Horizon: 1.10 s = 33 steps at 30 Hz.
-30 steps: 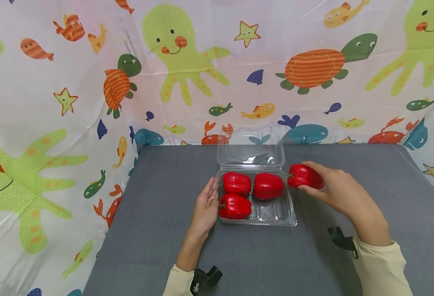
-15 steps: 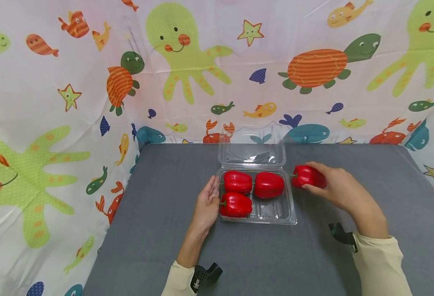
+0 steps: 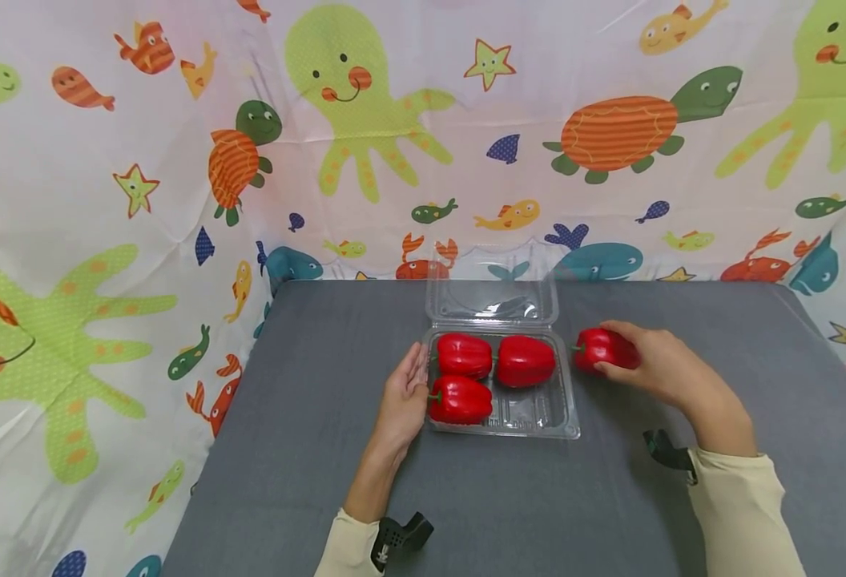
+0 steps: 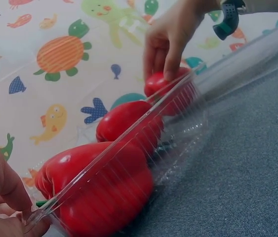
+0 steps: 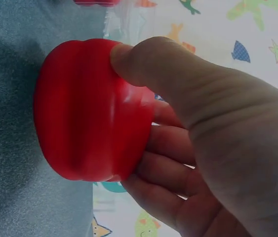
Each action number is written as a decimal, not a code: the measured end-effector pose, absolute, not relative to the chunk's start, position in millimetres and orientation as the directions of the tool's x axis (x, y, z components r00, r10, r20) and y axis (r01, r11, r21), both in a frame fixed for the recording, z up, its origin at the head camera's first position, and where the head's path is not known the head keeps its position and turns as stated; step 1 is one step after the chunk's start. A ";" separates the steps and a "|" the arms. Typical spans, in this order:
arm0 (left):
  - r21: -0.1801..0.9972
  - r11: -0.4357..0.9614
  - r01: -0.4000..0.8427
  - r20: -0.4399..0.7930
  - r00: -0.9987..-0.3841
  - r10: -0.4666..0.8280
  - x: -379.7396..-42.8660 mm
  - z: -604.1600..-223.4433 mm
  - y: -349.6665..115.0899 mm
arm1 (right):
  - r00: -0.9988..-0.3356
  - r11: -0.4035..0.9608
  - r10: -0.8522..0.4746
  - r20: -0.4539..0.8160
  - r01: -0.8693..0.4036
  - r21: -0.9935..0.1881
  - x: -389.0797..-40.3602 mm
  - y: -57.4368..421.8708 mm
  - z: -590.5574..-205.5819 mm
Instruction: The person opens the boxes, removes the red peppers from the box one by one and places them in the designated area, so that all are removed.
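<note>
Head view: your right hand (image 3: 659, 365) grips pepper (image 3: 603, 349) right of tray (image 3: 529, 409); left hand (image 3: 403, 401) apparently pinches tray's left rim.

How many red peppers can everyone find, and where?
4: back-left pepper, back-right pepper and front-left pepper in the clear container; fourth pepper in the right hand.

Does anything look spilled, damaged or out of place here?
No, nothing stands out. Three red peppers lie inside the clear box, its lid open; the right hand holds a fourth pepper beside it. I see no spill or damage.
</note>
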State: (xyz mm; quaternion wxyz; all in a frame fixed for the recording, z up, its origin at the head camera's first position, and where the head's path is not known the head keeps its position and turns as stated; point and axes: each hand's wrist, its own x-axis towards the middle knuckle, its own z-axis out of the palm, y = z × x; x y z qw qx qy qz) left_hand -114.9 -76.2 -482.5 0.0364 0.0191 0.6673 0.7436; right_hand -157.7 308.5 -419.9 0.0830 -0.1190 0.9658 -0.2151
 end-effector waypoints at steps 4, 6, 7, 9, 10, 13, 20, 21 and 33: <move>0.993 -0.108 -0.037 -0.028 -0.996 0.084 -113.7 -484.5 -77.6 | -0.955 0.881 -0.264 -0.133 -0.183 -0.436 -160.0 309.8 -425.1; 0.993 -0.109 -0.038 -0.029 -0.996 0.086 -113.5 -485.1 -77.5 | -0.954 0.883 -0.263 -0.143 -0.178 -0.435 -160.5 310.8 -426.6; 0.994 -0.106 -0.036 -0.027 -0.996 0.086 -113.4 -485.2 -77.3 | -0.954 0.883 -0.262 -0.146 -0.177 -0.434 -160.8 311.3 -427.1; 0.994 -0.105 -0.031 -0.021 -0.996 0.088 -113.7 -484.5 -76.8 | -0.953 0.883 -0.266 -0.145 -0.181 -0.433 -162.0 312.1 -427.9; 0.994 -0.106 -0.028 -0.019 -0.996 0.089 -114.0 -484.0 -76.6 | -0.953 0.883 -0.268 -0.143 -0.183 -0.432 -162.7 312.1 -428.1; 0.993 -0.112 -0.020 -0.010 -0.996 0.088 -114.9 -483.2 -76.3 | -0.952 0.881 -0.273 -0.140 -0.188 -0.435 -165.5 311.9 -429.2; 0.994 -0.102 -0.041 -0.033 -0.996 0.078 -115.0 -484.5 -76.5 | -0.949 0.878 -0.275 -0.154 -0.183 -0.443 -168.6 312.8 -433.3; 0.994 -0.099 -0.040 -0.032 -0.996 0.079 -115.0 -484.8 -76.1 | -0.949 0.877 -0.278 -0.150 -0.187 -0.443 -168.3 313.7 -433.8; 0.995 -0.100 -0.014 -0.005 -0.996 0.085 -116.0 -486.2 -75.0 | -0.955 0.878 -0.276 -0.110 -0.204 -0.433 -160.0 315.3 -435.1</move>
